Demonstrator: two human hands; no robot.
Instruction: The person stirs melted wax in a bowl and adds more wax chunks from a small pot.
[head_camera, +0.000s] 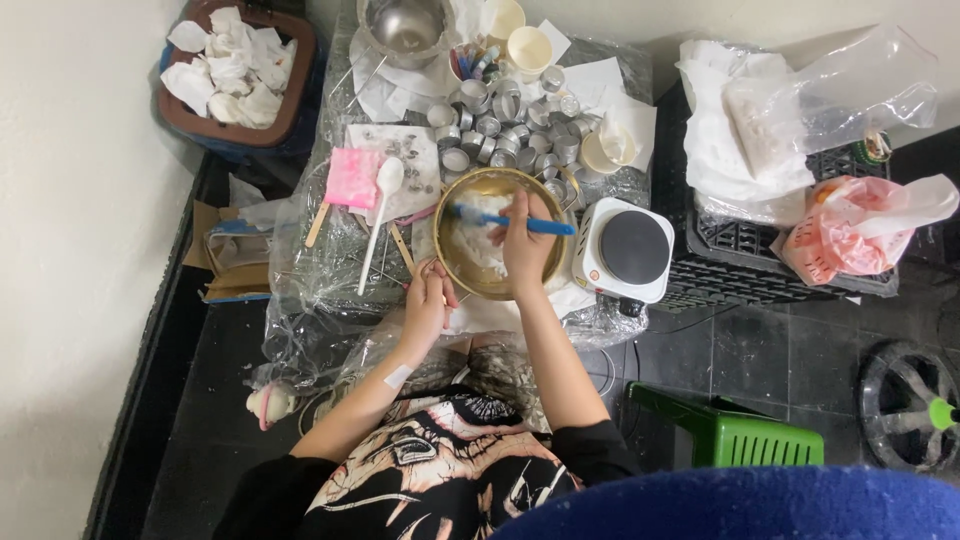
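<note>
A gold metal bowl (452, 260) holding white flaky stuff sits on a plastic-covered low table. My right hand (526, 240) is over the bowl, closed around a blue-handled utensil (545, 226) whose tip is in the white material. At the bowl's near left rim rests my left hand (427, 300), fingers gripping the edge. A bandage shows on my left forearm.
Several small metal cups (505, 125) cluster behind the bowl, with paper cups (528, 48) and a steel pot (405, 25). A white spoon (378, 215) and pink pad (354, 178) lie left. A white hot plate (625, 250) stands right, then a black crate (740, 255) with bags. Green stool (745, 435) near right.
</note>
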